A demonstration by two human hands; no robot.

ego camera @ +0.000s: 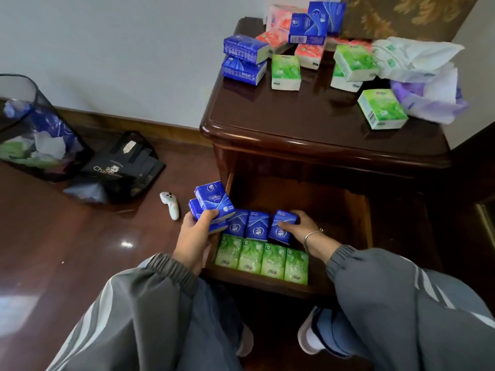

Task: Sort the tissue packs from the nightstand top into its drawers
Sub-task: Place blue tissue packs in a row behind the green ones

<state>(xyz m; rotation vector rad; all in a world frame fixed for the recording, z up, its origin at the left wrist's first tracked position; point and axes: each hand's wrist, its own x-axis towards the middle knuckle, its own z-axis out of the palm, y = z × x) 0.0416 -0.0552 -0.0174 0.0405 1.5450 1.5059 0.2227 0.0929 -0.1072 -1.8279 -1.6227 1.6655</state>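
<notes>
Grey striped jacket sleeves point(150, 303) are reaching in from 6 o'clock toward the open dark wooden drawer point(254, 283) of the glossy brown nightstand point(308, 121). The left hand point(197, 226) is gripping 2 stacked blue plastic-wrapped tissue packs point(211, 200), holding them over the drawer's 9 o'clock edge. The right hand point(297, 226), wearing a thin silver bracelet point(312, 235), is curling its fingers round another upright blue pack point(281, 228) in the drawer's back row. That pack is sitting at 3 o'clock of 2 more standing blue packs point(249, 226). 4 green tissue packs point(261, 259) are lying side by side in the front row, at 6 o'clock of the blue ones.

On the nightstand top, at 12 o'clock, loose blue packs point(245, 56), loose green packs point(285, 72) and pink packs point(308, 53) are sitting beside crumpled white and purple wrappers point(428, 84). On the floor at 9 o'clock, a white handheld controller point(170, 204) is lying near a black paper bag point(120, 167) and a black mesh bin point(32, 129).
</notes>
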